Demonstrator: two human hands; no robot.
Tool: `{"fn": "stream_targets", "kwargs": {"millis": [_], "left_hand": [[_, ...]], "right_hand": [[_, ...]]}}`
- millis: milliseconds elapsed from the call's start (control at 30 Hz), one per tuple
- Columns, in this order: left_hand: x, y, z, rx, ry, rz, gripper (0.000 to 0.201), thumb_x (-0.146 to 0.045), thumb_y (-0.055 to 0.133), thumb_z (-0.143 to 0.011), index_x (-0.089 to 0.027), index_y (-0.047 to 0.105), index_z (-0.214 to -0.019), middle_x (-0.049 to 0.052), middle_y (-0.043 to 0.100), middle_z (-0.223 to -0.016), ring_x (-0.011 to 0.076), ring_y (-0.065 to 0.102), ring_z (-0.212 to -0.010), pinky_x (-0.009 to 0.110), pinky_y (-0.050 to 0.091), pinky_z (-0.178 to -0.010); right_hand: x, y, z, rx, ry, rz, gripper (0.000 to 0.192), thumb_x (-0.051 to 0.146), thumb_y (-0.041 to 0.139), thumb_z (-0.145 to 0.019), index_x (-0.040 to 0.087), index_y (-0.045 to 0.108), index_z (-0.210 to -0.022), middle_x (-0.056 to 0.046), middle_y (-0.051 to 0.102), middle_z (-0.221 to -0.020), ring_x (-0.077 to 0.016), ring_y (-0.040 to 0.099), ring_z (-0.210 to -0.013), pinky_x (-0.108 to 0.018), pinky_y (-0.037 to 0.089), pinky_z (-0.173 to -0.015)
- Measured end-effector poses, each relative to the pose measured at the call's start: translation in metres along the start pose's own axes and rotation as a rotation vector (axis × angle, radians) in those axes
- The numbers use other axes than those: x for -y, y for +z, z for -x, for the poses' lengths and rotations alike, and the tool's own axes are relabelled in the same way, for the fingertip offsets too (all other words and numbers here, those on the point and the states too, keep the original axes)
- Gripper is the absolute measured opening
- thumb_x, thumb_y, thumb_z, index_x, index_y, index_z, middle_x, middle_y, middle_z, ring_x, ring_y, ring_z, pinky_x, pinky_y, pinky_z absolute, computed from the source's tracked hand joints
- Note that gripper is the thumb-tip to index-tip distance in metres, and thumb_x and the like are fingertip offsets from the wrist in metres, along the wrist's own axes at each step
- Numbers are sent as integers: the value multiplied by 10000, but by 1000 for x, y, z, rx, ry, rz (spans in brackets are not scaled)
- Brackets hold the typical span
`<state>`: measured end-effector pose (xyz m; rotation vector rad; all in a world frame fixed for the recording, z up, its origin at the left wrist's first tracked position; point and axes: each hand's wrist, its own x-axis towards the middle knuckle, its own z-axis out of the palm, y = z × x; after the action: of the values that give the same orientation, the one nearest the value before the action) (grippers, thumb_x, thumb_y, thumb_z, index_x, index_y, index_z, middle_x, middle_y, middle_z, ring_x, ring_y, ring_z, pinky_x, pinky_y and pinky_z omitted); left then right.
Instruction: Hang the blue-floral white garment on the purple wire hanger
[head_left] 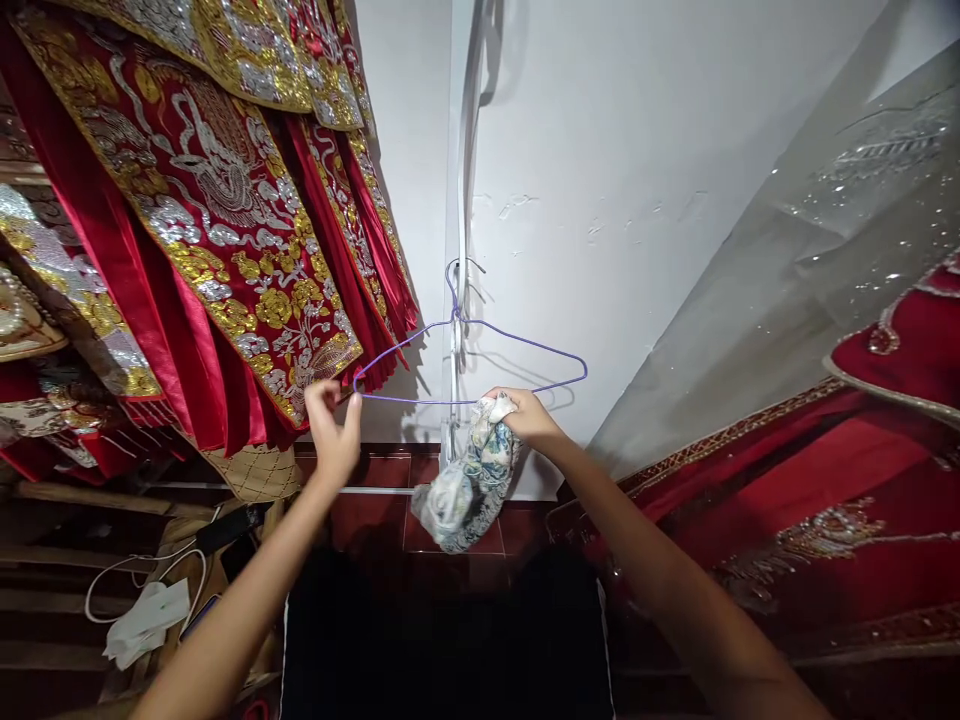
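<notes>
A thin purple clothes hanger (525, 341) is upright in front of me, its hook at a white metal upright. My right hand (521, 412) pinches a bunched, white, blue-patterned cloth (484, 465) at the hanger's lower bar. The cloth dangles below my fingers, its lower end blurred. Whether those fingers also grip the bar, I cannot tell. At the hanger's left corner is my left hand (334, 430), thumb raised beside the wire and forefinger bent, with a gap between them. Its other fingers are partly hidden.
Red garments with gold and silver embroidery (247, 220) hang at left. A white upright rail (463, 150) stands before the wall. On the right are a sheer sequined cloth (847, 220) and red garments (825, 480). A white cable (112, 565) and crumpled paper (148, 620) lie lower left.
</notes>
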<state>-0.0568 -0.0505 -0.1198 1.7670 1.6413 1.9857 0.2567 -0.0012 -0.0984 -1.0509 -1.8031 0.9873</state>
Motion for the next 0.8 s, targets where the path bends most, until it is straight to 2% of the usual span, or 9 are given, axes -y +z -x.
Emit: {"fn": "stream_targets", "kwargs": {"millis": [33, 67, 133, 200, 333, 433, 533, 633, 800], "left_hand": [[0, 2, 29, -32, -25, 8, 297, -379, 588, -900, -210, 477, -1117, 75, 532, -1071, 207, 541, -991, 375, 451, -917], [-1, 8, 58, 38, -60, 38, 247, -375, 587, -900, -212, 492, -1059, 61, 530, -1011, 198, 540, -946, 362, 455, -890], [-8, 34, 110, 351, -179, 143, 273, -377, 595, -893, -218, 501, -1095, 53, 556, -974, 191, 562, -905, 356, 462, -873], [-18, 70, 148, 548, -324, 237, 483, -409, 668, -837, -226, 458, -1231, 89, 577, -1115, 198, 593, -923, 371, 465, -883], [-41, 131, 179, 655, -471, 328, 631, -421, 710, -802, -206, 395, -1304, 146, 563, -1255, 257, 598, -1085, 392, 445, -935], [-47, 146, 185, 640, -460, 357, 565, -340, 670, -835, -197, 377, -1296, 138, 595, -1226, 264, 580, -1149, 387, 434, -966], [-30, 132, 185, 670, -404, 297, 374, -197, 524, -893, -191, 394, -1244, 118, 640, -1125, 232, 634, -1029, 358, 471, -893], [5, 96, 169, 787, -280, -2, 279, -102, 418, -891, -180, 420, -1159, 90, 672, -950, 209, 664, -825, 318, 496, -743], [51, 29, 91, 860, -102, -303, 241, -21, 481, -734, -199, 515, -893, 105, 665, -888, 274, 642, -913, 403, 494, -835]], "right_hand": [[-1, 1, -1, -13, 6, 22, 305, 139, 519, -655, 175, 726, -875, -14, 699, -775, -202, 636, -749, -264, 459, -655], [-2, 3, -2, -28, 9, 44, 314, 137, 520, -649, 176, 727, -881, -13, 698, -771, -203, 633, -745, -264, 455, -650], [-3, 7, -2, -59, 9, 86, 316, 142, 521, -647, 175, 728, -884, -10, 695, -762, -200, 624, -735, -260, 446, -643], [-2, 11, -1, -87, 7, 122, 314, 148, 514, -654, 174, 726, -884, -6, 687, -743, -191, 611, -716, -253, 433, -631], [5, 17, 4, -136, 18, 221, 305, 139, 503, -640, 184, 716, -853, 2, 683, -722, -176, 597, -686, -242, 420, -624], [10, 18, 7, -155, 43, 301, 275, 137, 506, -632, 197, 706, -812, 3, 692, -732, -178, 603, -693, -239, 428, -638], [12, 10, 7, -147, 32, 344, 277, 138, 506, -641, 204, 709, -817, 0, 696, -729, -190, 616, -714, -240, 435, -646], [13, -5, 8, -116, -12, 385, 302, 137, 516, -643, 208, 725, -850, -6, 698, -717, -207, 629, -738, -243, 441, -657], [12, -23, 8, -80, -21, 423, 303, 131, 533, -621, 220, 731, -832, -11, 725, -756, -216, 633, -751, -244, 438, -654]]}}
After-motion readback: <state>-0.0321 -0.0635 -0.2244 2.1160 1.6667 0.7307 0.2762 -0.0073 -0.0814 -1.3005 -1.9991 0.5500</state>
